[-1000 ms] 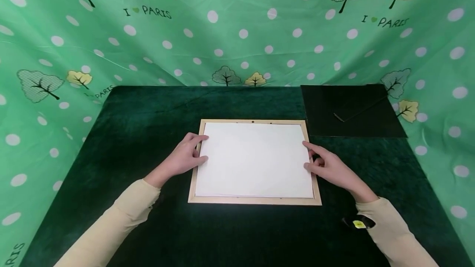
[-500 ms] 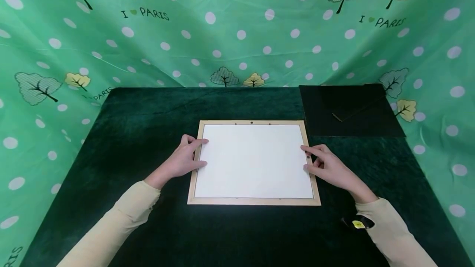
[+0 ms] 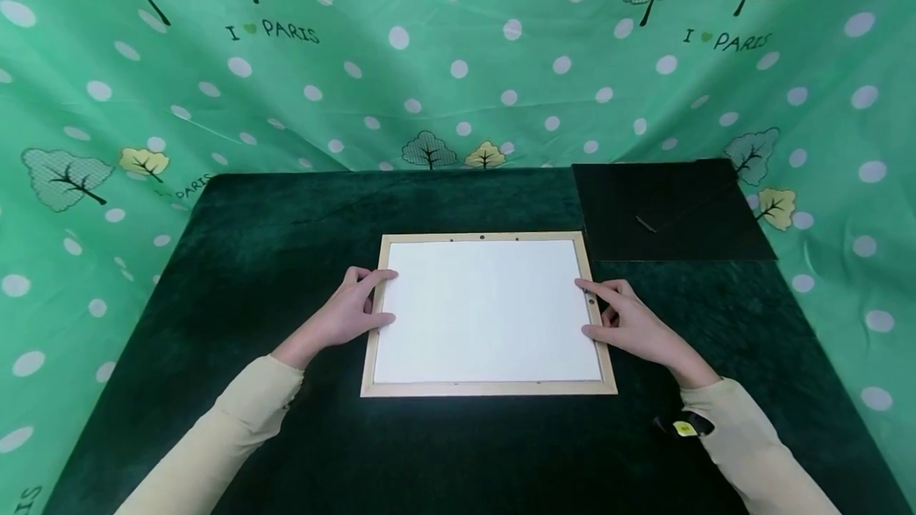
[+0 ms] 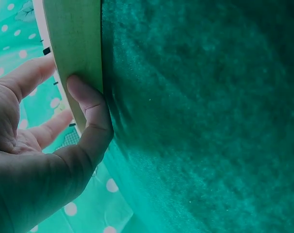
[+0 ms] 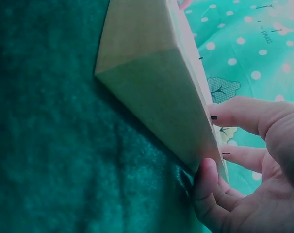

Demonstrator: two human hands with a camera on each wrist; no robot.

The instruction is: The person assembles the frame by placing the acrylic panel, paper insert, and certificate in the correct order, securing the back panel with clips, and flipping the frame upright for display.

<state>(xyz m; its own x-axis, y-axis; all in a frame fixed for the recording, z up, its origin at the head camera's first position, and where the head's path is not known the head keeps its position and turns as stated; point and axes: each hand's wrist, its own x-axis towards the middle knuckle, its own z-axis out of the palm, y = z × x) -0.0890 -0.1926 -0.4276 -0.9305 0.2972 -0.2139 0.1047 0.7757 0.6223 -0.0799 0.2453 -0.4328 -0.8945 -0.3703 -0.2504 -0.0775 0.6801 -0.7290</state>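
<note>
In the head view a light wooden picture frame (image 3: 490,389) lies on the dark green cloth, with small dark tabs along its inner edge. A white sheet (image 3: 487,312) fills its inside. My left hand (image 3: 348,310) grips the left side: thumb and index finger press on the sheet's edge, and in the left wrist view a curled finger (image 4: 91,114) bears on the outer wood. My right hand (image 3: 630,324) holds the right side likewise, with curled fingers (image 5: 207,182) against the outer wood in the right wrist view. The frame's underside is hidden.
A flat black board (image 3: 687,237) with a small thin metal piece (image 3: 646,224) lies at the back right, near the frame's upper right corner. Green polka-dot curtain (image 3: 458,46) hangs behind and beside the cloth-covered table (image 3: 272,221).
The white sheet has settled evenly inside the frame, and the tabs along the top edge show more clearly. Both hands keep their places, with slight finger shifts. The head view has shifted a little.
</note>
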